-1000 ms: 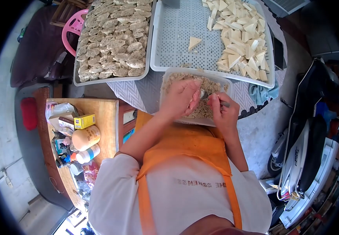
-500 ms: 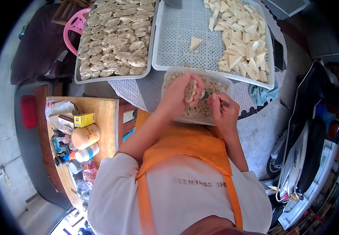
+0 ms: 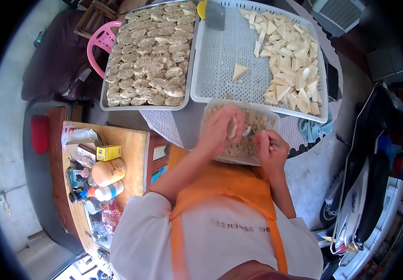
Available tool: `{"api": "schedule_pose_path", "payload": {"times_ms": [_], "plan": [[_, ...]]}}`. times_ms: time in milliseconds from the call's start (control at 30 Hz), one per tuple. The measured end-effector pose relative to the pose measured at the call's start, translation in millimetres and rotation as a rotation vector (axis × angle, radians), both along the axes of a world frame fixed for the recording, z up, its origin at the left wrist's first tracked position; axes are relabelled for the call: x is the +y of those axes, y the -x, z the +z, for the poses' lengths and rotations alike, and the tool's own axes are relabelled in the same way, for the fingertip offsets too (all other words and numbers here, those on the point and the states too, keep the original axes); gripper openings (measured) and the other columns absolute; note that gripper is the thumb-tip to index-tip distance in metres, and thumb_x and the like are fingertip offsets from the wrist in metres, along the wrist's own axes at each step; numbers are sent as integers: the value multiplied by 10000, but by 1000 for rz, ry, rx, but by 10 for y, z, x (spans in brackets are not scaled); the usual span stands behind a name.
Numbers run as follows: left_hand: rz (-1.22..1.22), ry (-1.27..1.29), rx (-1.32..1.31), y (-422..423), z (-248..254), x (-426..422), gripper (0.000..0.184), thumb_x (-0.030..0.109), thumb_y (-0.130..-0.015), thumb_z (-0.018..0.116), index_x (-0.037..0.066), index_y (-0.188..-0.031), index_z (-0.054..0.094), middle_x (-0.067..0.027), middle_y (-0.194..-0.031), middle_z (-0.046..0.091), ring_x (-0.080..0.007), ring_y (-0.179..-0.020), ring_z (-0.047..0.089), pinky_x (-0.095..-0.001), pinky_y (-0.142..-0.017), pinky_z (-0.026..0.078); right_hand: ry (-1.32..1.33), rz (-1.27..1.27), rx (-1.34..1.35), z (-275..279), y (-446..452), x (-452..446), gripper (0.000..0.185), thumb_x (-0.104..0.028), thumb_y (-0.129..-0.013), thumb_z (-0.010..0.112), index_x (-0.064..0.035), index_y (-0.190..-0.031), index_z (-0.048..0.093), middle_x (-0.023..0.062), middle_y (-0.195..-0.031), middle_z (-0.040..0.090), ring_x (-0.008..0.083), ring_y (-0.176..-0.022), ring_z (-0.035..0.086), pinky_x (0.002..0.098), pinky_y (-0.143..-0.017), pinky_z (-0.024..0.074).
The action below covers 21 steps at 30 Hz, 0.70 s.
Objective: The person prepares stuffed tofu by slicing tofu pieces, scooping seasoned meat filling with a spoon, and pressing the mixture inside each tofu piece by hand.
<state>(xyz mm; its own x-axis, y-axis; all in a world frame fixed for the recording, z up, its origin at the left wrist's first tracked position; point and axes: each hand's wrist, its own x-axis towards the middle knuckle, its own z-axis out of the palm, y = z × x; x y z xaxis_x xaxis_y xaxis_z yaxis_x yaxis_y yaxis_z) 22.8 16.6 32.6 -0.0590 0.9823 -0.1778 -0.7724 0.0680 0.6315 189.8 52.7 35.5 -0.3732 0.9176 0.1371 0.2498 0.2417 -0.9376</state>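
Over a clear plastic tub (image 3: 279, 128) of crumbly brownish filling (image 3: 256, 120), my left hand (image 3: 219, 128) is closed round a tofu piece (image 3: 232, 129), mostly hidden by the fingers and slightly blurred. My right hand (image 3: 271, 151) grips a spoon (image 3: 248, 132) by its handle, with the bowl pointing at my left hand. Behind the tub stands a perforated plastic tray (image 3: 217, 65), where a heap of pale tofu triangles (image 3: 294, 70) fills the right side and a single triangle (image 3: 239, 71) lies apart. To its left, a metal tray (image 3: 145, 108) holds rows of filled pieces (image 3: 150, 56).
A scraper with a yellow handle (image 3: 202, 9) lies at the back of the perforated tray. A blue cloth (image 3: 314, 129) and a dark phone-like object (image 3: 333, 81) are at the table's right. Jars and boxes crowd a wooden cabinet (image 3: 134, 144) on the left; a motorbike (image 3: 350, 200) stands right.
The view has shifted, so everything sits lower and further right. My left hand has turned, hiding more of the tofu piece. The spoon stays in my right hand beside it.
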Motion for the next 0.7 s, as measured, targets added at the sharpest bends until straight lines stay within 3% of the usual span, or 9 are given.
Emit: {"api": "schedule_pose_path", "payload": {"times_ms": [33,133,233,333,433,533,633,700], "plan": [[98,-3,45,-53,60,19,275,310,-993,402,71,-892,492,-90,-777,534,-178,-672,535,-284,-604,446,106,-21,52,16,-5,-27,190,-88,-921,539,20,-786,616,62,-654,620,99,-537,569,221,-494,442],[64,-162,627,-58,16,-27,166,191,-970,440,49,-1047,481,-94,-950,560,-206,-907,555,-320,-817,438,339,-26,253,67,-4,-58,240,-127,-949,499,17,-795,614,61,-660,615,100,-518,547,217,-485,434],[58,-237,1010,-72,97,-64,205,85,-925,486,46,-1126,496,-67,-1047,573,-196,-978,560,-307,-864,440,355,-88,379,118,-29,-21,270,-141,-966,464,24,-805,604,72,-661,605,105,-516,541,219,-490,442],[83,-271,1075,-8,43,-50,299,44,-894,515,52,-1192,491,-59,-1112,571,-186,-995,558,-301,-894,438,220,-140,388,174,-112,52,288,-143,-972,444,34,-804,596,81,-663,603,111,-525,550,224,-499,451],[27,-201,921,59,-18,-85,333,32,-887,523,53,-1218,502,-54,-1102,576,-172,-1052,536,-313,-910,433,121,-143,378,208,-159,68,276,-131,-971,449,37,-809,595,73,-664,600,101,-536,541,222,-512,446],[-85,92,687,72,67,-94,278,94,-928,502,73,-1204,514,-24,-962,570,-145,-954,551,-294,-764,479,84,-156,326,166,-158,60,255,-120,-965,464,34,-812,598,60,-667,599,86,-546,532,212,-516,435],[-10,62,355,73,35,-71,242,162,-962,461,81,-1181,523,-20,-888,538,-122,-853,535,-270,-648,461,127,-140,290,95,-133,31,227,-104,-956,485,27,-814,604,46,-675,602,71,-557,526,199,-516,424],[-2,54,304,93,18,-74,234,218,-982,418,71,-1126,530,-33,-885,542,-131,-792,512,-264,-627,435,140,-98,256,33,-124,11,218,-109,-951,500,21,-817,613,38,-683,609,65,-562,529,189,-517,426]]}}
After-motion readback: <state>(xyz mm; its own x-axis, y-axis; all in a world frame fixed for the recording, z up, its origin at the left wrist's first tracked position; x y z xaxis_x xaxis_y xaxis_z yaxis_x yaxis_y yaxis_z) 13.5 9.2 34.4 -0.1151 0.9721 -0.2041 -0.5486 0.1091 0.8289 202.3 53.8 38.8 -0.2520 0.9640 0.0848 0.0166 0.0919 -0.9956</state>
